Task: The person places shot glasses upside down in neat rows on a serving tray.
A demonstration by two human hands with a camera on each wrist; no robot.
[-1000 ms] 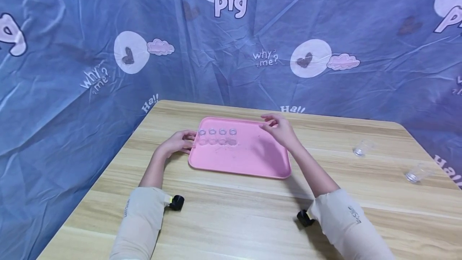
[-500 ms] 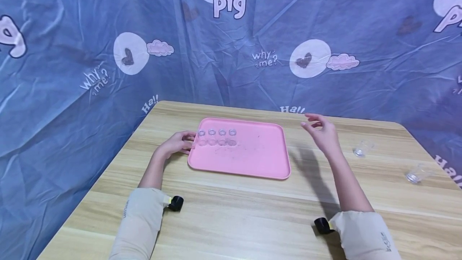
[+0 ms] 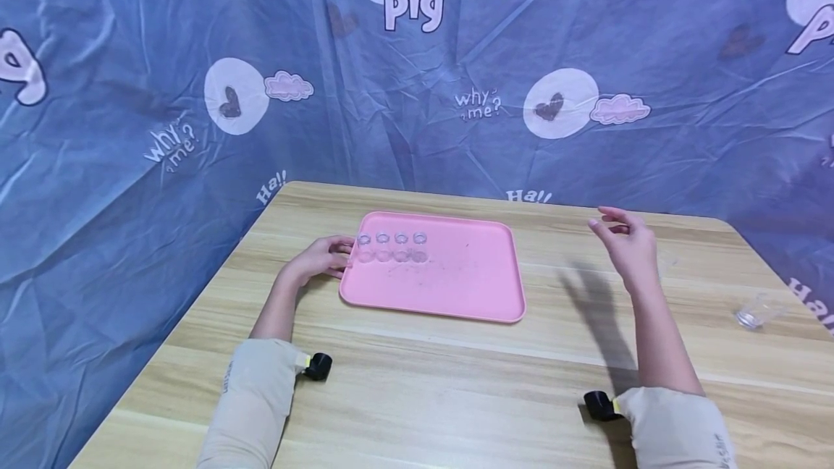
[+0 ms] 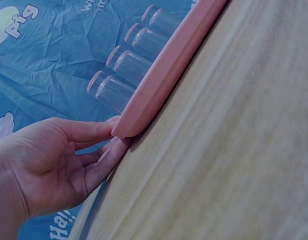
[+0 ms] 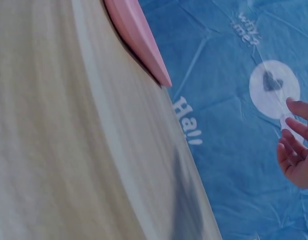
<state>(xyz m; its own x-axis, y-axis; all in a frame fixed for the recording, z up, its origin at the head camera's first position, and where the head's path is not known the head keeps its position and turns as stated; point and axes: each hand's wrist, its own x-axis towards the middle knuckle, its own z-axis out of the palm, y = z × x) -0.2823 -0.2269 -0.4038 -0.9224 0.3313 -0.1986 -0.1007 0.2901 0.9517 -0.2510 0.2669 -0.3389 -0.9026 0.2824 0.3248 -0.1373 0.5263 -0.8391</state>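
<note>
My left hand (image 3: 316, 259) pinches the left edge of a pink tray (image 3: 469, 288). In the left wrist view the thumb (image 4: 91, 131) lies at the tray's rim and the fingers reach beneath it. Several small clear glasses (image 4: 113, 93) stand in a row on the tray's left part, thick bases uppermost. My right hand (image 3: 628, 244) is raised over the table to the right of the tray, fingers loosely bent and holding nothing. It overlaps a clear glass (image 3: 667, 260) in the head view, leaving only a faint part visible.
Another clear glass (image 3: 749, 319) stands farther right on the wooden table (image 3: 443, 389). A blue printed curtain (image 3: 391, 121) hangs behind the table and along its left side. A black wrist camera (image 3: 319, 366) sticks out from each sleeve.
My right hand has moved rightward from above the tray's far right corner towards the loose glasses. The left hand and the tray stay in place.
</note>
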